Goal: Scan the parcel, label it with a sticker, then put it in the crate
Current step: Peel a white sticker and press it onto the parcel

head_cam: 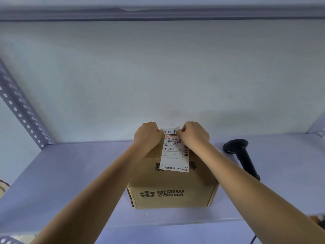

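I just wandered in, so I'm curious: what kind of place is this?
Probably a parcel sorting or returns station: a cardboard parcel bearing a shipping label, a barcode scanner beside it, all on a metal shelf.

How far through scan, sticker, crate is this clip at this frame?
Scanning looks finished: the scanner lies set down beside the parcel. Labelling is underway: the left hand and right hand hold the sticker at its far top edge. Crating remains; no crate is visible.
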Demonstrator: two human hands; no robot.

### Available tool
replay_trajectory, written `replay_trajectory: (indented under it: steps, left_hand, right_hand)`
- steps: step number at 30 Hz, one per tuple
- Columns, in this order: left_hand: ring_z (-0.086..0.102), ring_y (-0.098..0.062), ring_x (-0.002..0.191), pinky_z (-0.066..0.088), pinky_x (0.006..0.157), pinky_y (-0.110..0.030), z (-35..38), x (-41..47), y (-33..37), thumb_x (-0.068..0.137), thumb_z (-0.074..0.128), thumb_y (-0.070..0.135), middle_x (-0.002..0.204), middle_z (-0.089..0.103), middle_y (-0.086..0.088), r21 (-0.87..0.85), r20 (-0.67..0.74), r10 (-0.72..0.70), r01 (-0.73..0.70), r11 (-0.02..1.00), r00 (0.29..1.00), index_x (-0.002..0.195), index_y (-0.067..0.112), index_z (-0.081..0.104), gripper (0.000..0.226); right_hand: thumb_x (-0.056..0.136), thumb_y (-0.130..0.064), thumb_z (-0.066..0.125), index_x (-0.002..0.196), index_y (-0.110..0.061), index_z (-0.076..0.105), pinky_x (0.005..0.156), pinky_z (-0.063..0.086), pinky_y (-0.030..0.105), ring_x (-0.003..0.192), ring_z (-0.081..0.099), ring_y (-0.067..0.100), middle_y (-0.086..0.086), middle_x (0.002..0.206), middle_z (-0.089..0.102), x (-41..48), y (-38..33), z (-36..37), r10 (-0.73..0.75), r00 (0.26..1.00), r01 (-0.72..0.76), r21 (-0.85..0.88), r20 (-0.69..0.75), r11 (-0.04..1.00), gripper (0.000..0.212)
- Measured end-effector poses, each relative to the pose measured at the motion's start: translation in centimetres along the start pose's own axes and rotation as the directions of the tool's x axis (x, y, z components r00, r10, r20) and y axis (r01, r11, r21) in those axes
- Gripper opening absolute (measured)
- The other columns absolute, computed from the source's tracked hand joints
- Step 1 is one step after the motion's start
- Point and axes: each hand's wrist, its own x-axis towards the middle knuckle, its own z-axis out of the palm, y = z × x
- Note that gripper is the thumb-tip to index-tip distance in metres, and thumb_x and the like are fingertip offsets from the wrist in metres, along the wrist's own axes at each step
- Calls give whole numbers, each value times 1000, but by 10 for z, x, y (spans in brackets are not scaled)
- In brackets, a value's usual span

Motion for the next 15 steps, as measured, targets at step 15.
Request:
replay_trajectory:
  steps: [15]
  left_hand:
    - [54,-30,89,44,76,-37,0,-18,-2,95,42,17,94,57,-9,92,-59,129,-123,988,990,92,6,52,15]
  right_hand:
    - [95,-27,45,112,-17,56,68,38,29,96,60,22,2,115,55,-13,13,0,-140,980,149,50,-144,988,23]
